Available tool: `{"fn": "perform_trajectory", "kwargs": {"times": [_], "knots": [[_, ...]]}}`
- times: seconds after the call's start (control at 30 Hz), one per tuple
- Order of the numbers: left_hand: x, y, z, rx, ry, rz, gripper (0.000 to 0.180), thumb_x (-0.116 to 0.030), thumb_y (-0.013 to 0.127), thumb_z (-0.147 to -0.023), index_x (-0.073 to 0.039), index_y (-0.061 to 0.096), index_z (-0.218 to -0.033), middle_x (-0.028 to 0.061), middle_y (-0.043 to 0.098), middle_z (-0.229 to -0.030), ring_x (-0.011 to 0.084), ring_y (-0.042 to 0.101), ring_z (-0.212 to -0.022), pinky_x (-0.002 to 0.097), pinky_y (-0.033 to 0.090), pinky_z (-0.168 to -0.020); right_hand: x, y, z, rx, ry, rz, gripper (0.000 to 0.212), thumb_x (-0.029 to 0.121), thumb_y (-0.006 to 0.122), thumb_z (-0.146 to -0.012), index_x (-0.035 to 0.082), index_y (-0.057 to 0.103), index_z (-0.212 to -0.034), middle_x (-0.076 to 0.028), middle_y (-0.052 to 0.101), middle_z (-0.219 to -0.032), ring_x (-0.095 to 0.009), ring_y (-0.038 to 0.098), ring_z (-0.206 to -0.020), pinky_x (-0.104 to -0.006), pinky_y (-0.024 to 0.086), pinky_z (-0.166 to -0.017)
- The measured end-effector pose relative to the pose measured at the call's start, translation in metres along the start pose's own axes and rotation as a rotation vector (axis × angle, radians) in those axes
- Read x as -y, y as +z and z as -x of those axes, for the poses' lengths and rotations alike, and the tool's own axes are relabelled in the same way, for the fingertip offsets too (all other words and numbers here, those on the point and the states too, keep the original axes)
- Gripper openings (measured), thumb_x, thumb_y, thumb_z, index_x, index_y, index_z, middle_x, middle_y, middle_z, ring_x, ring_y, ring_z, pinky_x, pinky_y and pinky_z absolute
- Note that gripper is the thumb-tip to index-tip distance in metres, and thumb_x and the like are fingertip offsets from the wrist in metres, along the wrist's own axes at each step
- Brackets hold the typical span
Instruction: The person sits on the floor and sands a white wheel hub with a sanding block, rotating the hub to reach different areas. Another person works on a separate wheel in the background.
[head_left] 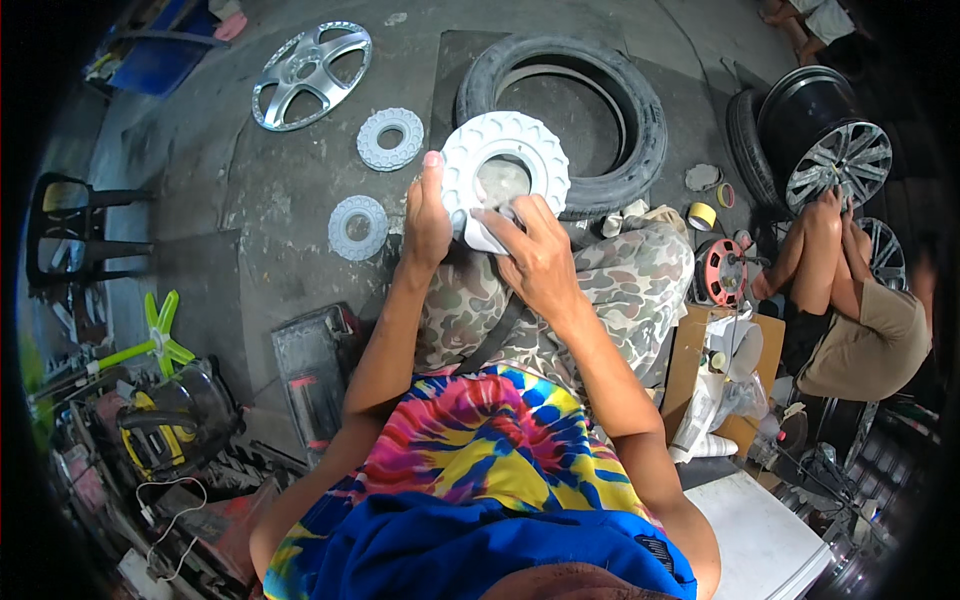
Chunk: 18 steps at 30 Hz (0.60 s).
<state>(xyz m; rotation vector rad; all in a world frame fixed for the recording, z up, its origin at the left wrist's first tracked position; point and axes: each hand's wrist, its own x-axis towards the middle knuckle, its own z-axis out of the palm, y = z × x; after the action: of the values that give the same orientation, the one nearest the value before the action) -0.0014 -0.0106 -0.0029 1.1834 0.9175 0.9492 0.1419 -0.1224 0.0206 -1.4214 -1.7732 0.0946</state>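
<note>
I hold a light-grey, ring-shaped disc (543, 150) with scalloped recesses around its face and a round centre hole. My left hand (428, 225) is closed on its left edge, thumb pointing up along the rim. Between the fingers of my right hand (543, 262) is a folded whitish piece (484, 236), cloth or abrasive sheet, I cannot tell which. It is pressed against the disc's lower edge. Two similar grey discs, one farther (372, 150) and one nearer (343, 240), lie on the floor to the left.
A silver wheel cover (318, 95) lies far left, a tyre (640, 130) straight ahead. At right, another person's hands (828, 212) touch a black wheel rim (820, 100). Yellow tape (701, 216), a red reel (722, 272), a dark toolbox (308, 360) and a green stand (165, 335) surround me.
</note>
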Motion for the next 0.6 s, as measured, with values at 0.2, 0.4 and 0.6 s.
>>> {"fn": "perform_trajectory", "kwargs": {"times": [0.2,0.4,0.6], "knots": [[0.007,-0.002,-0.005,-0.052,0.076,-0.14,0.077,-0.053,0.033,-0.125,0.007,0.078,-0.106,0.0113,0.078,-0.092,0.019,0.07,-0.086,0.04,0.054,-0.079,-0.013,0.001,-0.04,-0.039,-0.051,0.089,0.053,-0.003,0.078,-0.074,0.0,0.074,-0.127,-0.014,0.061,-0.108,-0.036,0.063,-0.1,-0.049,0.055,-0.086],[-0.007,0.006,0.002,-0.042,0.033,-0.08,0.077,-0.05,0.032,-0.125,0.009,0.078,-0.111,0.0159,0.081,-0.097,0.0231,0.075,-0.091,0.041,0.057,-0.085,-0.01,-0.01,-0.02,0.049,-0.12,0.056,0.046,0.001,0.076,-0.077,-0.001,0.075,-0.123,-0.014,0.063,-0.105,-0.036,0.065,-0.096,-0.0474,0.057,-0.084],[0.0,0.0,0.004,0.01,0.024,-0.083,0.077,-0.047,0.029,-0.125,0.007,0.08,-0.107,0.0159,0.082,-0.095,0.0233,0.077,-0.09,0.0391,0.059,-0.088,-0.045,-0.016,-0.047,-0.042,-0.04,0.215,0.041,-0.001,0.08,-0.079,0.001,0.075,-0.12,-0.015,0.062,-0.105,-0.037,0.067,-0.101,-0.0486,0.059,-0.086]]}}
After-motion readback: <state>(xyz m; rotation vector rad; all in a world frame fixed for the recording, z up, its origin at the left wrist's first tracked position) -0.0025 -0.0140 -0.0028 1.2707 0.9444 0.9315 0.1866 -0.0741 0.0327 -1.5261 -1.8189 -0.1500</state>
